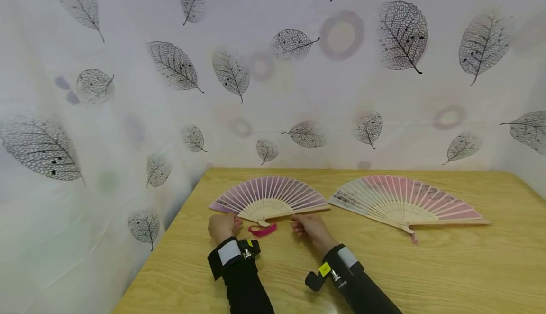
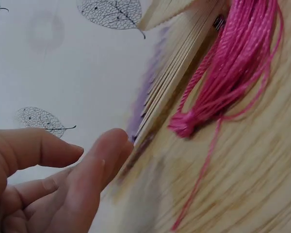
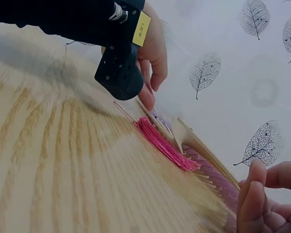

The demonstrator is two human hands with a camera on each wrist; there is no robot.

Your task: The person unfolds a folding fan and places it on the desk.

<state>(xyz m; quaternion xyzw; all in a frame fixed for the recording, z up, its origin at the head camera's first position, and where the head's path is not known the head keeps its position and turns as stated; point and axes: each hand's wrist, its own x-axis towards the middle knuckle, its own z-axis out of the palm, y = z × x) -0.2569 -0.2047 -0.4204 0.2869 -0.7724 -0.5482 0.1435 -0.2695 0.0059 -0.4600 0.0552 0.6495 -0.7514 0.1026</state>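
A purple folding fan point(image 1: 273, 195) with pale wooden ribs lies spread on the wooden table. Its pink tassel point(image 1: 262, 230) trails from the pivot toward the near side. My left hand point(image 1: 222, 227) is at the fan's left edge; in the left wrist view its fingertips point(image 2: 117, 141) meet the outer rib, with a gap between thumb and index finger. At the fan's right side, my right hand point(image 1: 313, 231) has its loosely bent fingertips right at the wooden guard stick point(image 3: 211, 153). Part of the fan's leaf is hidden behind the right fingers in the right wrist view.
A second open folding fan point(image 1: 409, 198), pink and pale grey-green, lies to the right with a small tassel point(image 1: 414, 239) at its pivot. Behind the wooden table point(image 1: 448, 271) hangs a white leaf-print curtain point(image 1: 264, 115), which also runs along the left side.
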